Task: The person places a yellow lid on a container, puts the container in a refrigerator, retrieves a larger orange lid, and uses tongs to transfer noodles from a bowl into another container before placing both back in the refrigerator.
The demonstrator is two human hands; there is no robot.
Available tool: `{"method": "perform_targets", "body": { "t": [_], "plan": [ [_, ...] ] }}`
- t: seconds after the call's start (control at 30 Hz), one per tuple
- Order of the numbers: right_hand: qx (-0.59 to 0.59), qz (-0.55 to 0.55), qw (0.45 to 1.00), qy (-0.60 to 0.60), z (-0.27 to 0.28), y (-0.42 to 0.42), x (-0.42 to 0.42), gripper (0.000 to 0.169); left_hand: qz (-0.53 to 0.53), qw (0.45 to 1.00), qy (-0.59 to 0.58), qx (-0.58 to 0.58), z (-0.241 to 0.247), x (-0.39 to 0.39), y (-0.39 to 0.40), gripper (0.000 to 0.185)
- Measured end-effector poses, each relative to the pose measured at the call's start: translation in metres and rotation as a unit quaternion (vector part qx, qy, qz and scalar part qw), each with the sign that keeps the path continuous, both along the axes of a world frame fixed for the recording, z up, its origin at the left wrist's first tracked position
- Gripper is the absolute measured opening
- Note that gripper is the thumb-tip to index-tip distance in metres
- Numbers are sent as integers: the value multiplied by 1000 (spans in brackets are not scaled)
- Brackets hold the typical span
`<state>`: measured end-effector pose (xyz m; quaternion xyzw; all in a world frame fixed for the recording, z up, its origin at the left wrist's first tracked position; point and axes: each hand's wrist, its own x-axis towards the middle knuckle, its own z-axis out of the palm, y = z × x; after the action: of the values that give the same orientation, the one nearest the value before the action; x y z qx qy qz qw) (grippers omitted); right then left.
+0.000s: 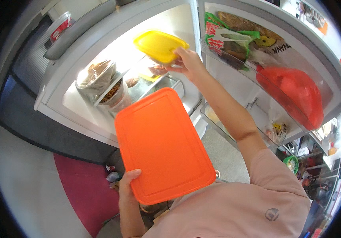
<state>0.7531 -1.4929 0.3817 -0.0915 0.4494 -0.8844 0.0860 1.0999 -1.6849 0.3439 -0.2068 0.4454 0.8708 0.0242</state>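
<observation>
An orange plastic lid (164, 145), large and rectangular, is in my left hand (130, 181), its thumb on the lower left edge; whether a container lies beneath it cannot be told. My right hand (186, 62) reaches into the lit refrigerator and grips the right edge of a smaller container with a yellow lid (158, 46). That container is held above the shelf. Below and left of it, a clear tub of brown food (115, 96) and a plastic-wrapped item (96, 76) stand inside the refrigerator.
The open refrigerator door at the right carries clear racks with a red plastic bag (292, 92) and a green-and-white bag (230, 38). A glass shelf edge (149, 89) crosses the interior. Crowded shelving stands at the far right.
</observation>
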Motion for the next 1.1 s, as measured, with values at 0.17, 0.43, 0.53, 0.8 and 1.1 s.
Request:
{"method": "perform_targets", "body": {
  "t": [0.17,0.43,0.53,0.8,1.1],
  "plan": [
    [34,-12,999,-10,-44,66,94,44,51,996,70,-16,43,-5,10,59],
    [30,-46,995,-84,-140,133,145,44,83,969,142,-183,93,-101,24,55],
    [47,-31,994,-98,-157,144,164,42,48,965,194,-168,100,-137,31,53],
    [112,30,983,-145,-173,157,211,46,-6,980,167,-113,121,-231,28,58],
    [77,53,983,-160,-185,153,233,34,-87,992,94,-20,135,-314,17,62]
  ]
}}
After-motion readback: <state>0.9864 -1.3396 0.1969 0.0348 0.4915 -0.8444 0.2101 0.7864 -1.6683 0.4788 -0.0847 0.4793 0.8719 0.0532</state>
